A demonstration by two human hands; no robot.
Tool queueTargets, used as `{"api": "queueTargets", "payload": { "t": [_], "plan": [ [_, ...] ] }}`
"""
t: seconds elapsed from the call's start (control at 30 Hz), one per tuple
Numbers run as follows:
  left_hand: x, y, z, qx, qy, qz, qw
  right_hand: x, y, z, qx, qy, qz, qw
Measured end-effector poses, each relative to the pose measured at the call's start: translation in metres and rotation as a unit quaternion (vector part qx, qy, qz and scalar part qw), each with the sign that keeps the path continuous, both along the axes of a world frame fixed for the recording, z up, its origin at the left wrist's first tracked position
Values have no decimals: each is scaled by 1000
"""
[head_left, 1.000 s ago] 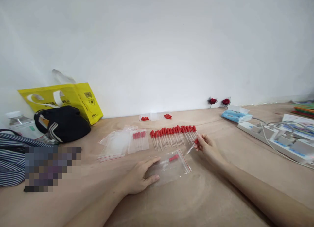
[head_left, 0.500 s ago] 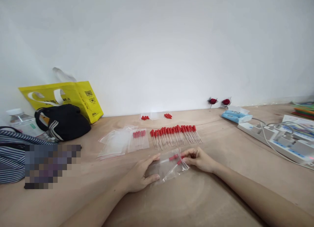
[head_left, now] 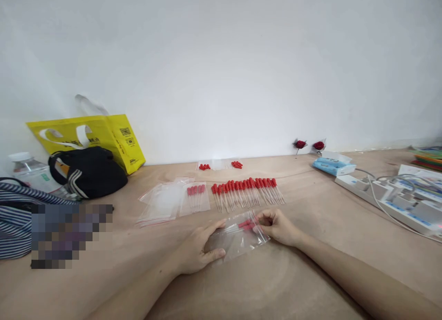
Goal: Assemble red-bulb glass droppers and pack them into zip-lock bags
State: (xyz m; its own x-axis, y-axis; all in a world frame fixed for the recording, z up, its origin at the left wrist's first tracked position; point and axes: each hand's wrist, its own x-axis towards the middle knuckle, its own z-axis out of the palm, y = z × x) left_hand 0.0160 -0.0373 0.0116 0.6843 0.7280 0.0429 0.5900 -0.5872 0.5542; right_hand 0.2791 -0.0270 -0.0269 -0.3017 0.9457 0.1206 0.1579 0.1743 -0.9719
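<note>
A clear zip-lock bag lies on the table between my hands. Inside it, red-bulbed droppers lie close together with their thin tubes pointing left. My left hand rests at the bag's left end, thumb and fingers spread apart on the plastic. At the bag's mouth on the right, my right hand has its fingers closed on the bulb end of a dropper, partly hidden by the fingers. Just beyond the hands is a row of red-bulbed droppers, tubes toward me.
Left of the row lie a bag holding several droppers and a stack of flat bags. Small red bulbs sit by the wall. A yellow bag and black pouch stand left; a power strip with cables lies right.
The lower dropper in the bag has shifted up and leftward to lie beside the other one. My right fingers moved slightly at the bag's mouth; my left hand stays nearly in place.
</note>
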Motion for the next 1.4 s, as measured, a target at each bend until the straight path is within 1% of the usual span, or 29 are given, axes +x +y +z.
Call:
{"api": "queueTargets", "payload": {
  "t": [0.07, 0.2, 0.23, 0.33, 0.37, 0.4, 0.43, 0.47, 0.5, 0.53, 0.6, 0.67, 0.73, 0.83, 0.93, 1.03, 1.1, 1.23, 1.33, 1.4],
  "plan": [
    [0, 0, 0, 2, 1, -2, 1000, -6, 3, 0, 11, -2, 6, 1000],
    [1, 1, 1, 0, 6, 1, 1000, -12, 6, 3, 37, -26, -27, 999],
    [1, 1, 1, 3, 4, 2, 1000, -11, 6, 4, 44, -36, -16, 998],
    [1, 1, 2, 9, 2, 2, 1000, -6, 5, 7, 59, -65, 58, 994],
    [1, 1, 2, 9, 6, 4, 1000, -2, 7, 8, 54, -74, 68, 994],
    [0, 1, 3, 6, 13, 5, 1000, 2, 10, 8, 48, -85, 56, 994],
    [0, 1, 3, 2, 22, 8, 1000, 7, 16, 8, 47, -106, 19, 993],
    [0, 2, 2, -2, 31, 10, 999, 13, 23, 9, 53, -135, -36, 989],
    [-1, 2, 2, -6, 37, 12, 999, 20, 32, 9, 69, -166, -100, 979],
    [-1, 3, 1, -9, 40, 13, 999, 26, 42, 11, 96, -213, -175, 956],
    [-3, 4, -2, -11, 33, 9, 999, 37, 63, 16, 106, -244, -237, 934],
    [-4, 5, -3, -9, 18, 6, 1000, 43, 83, 22, 107, -272, -278, 915],
    [-4, 6, -3, -8, 11, 7, 1000, 41, 98, 27, 106, -297, -302, 900],
    [-4, 5, -1, -8, 24, 8, 1000, 26, 114, 30, 99, -324, -322, 884],
    [-5, 7, -4, -3, 27, 3, 1000, 11, 124, 27, 82, -334, -340, 875],
    [-8, 9, -10, 7, 15, 2, 1000, 3, 130, 24, 69, -326, -351, 875],
    [-8, 10, -10, 12, 18, 5, 1000, 2, 133, 24, 67, -306, -356, 881],
    [-5, 7, -1, 0, 46, 14, 999, 7, 132, 33, 68, -230, -353, 904],
    [-2, 5, 4, -3, 48, 14, 999, 19, 119, 42, 71, -152, -330, 929],
    [-1, 4, 5, -2, 45, 12, 999, 28, 101, 46, 72, -109, -321, 938]
  ]
}}
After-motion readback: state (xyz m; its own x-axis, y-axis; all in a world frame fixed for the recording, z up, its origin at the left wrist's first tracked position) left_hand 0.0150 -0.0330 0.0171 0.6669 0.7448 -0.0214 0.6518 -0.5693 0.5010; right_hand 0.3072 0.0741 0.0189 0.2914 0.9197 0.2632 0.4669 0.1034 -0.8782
